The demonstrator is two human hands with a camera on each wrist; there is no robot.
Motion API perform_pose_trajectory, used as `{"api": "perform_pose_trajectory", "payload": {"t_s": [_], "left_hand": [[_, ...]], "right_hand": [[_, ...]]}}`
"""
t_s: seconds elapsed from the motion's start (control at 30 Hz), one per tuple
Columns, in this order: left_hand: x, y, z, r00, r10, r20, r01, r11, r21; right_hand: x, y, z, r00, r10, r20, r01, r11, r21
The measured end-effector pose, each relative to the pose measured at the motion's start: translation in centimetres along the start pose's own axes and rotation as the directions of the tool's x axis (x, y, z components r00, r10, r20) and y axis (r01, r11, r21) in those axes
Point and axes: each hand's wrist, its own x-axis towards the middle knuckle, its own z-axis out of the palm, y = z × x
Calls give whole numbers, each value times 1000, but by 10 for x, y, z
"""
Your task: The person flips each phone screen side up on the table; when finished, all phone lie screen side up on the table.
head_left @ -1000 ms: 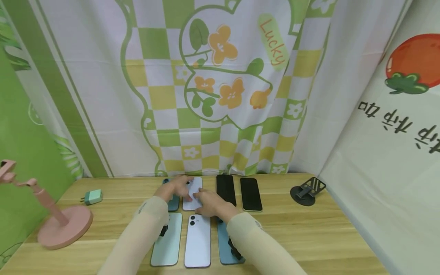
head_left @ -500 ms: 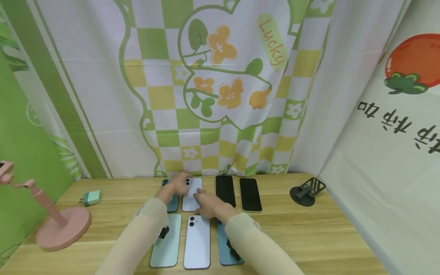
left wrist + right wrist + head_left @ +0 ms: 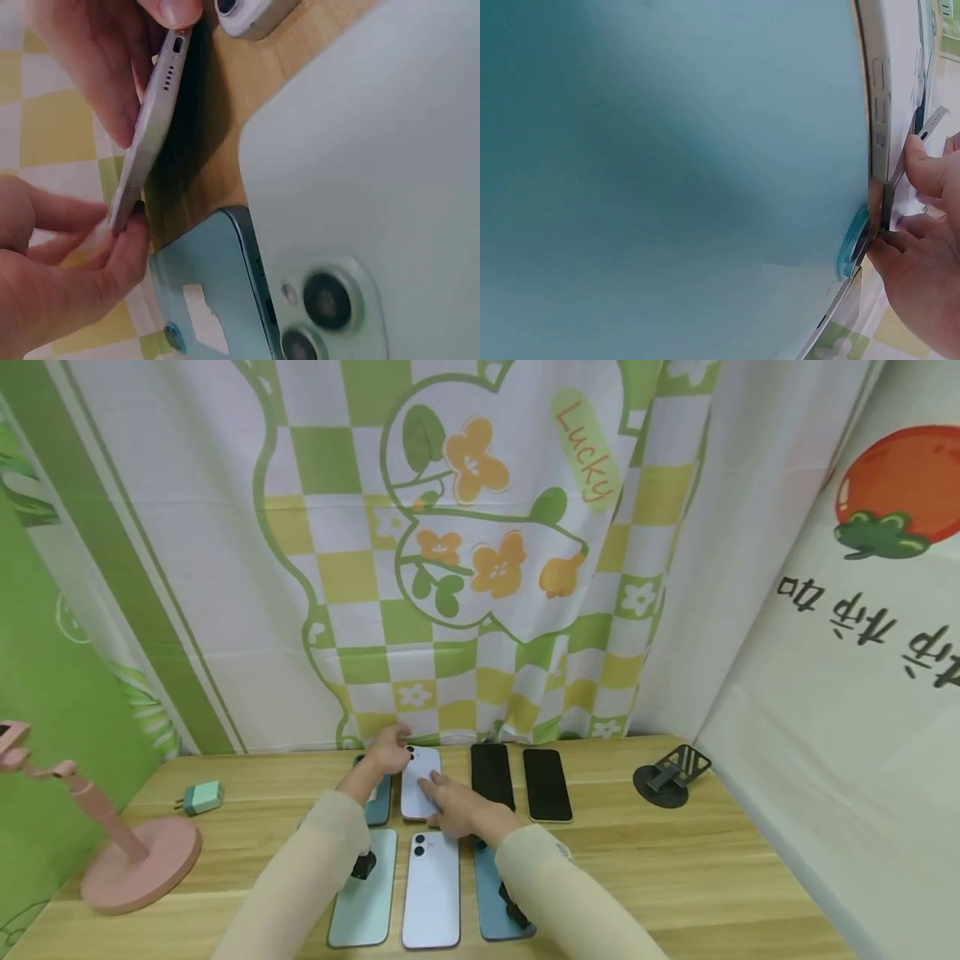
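A pale lavender phone (image 3: 422, 785), back side up, is between my two hands in the back row. In the left wrist view this phone (image 3: 154, 112) stands tilted above the wood, its charging port showing and a shadow beneath it. My left hand (image 3: 388, 751) pinches its far camera end between thumb and fingers. My right hand (image 3: 459, 806) holds its near end, thumb beside the port. A teal phone (image 3: 380, 797) lies just left of it, partly hidden by my left wrist. In the right wrist view a blue phone back (image 3: 667, 150) fills most of the frame.
In the front row lie a mint phone (image 3: 365, 893), a lavender phone (image 3: 431, 893) and a blue phone (image 3: 495, 897). Two black-screened phones (image 3: 547, 785) lie right of my hands. A black stand (image 3: 667, 779), a charger plug (image 3: 202, 797) and a pink stand (image 3: 142, 864) are farther out.
My left hand has moved back toward the curtain, to the far end of the lavender phone. That phone has shifted slightly and its near edge shows more. My right hand has stayed almost in place.
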Motion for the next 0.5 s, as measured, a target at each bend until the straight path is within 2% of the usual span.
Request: {"api": "perform_pose_trajectory", "payload": {"t_s": [0.1, 0.23, 0.33, 0.5], "left_hand": [[0, -2, 1, 997, -10, -71, 11, 1000, 8], [0, -6, 1, 990, -75, -123, 67, 995, -70], [-1, -6, -2, 988, -125, -94, 115, 988, -105], [-4, -2, -5, 986, -164, -8, 163, 984, -76]], "right_hand": [[-1, 0, 0, 1000, -11, -4, 11, 999, 31], [-2, 1, 0, 1000, -11, -2, 11, 999, 53], [-2, 0, -2, 1000, -8, 7, 8, 998, 61], [0, -1, -3, 1000, 4, 20, -5, 999, 52]]}}
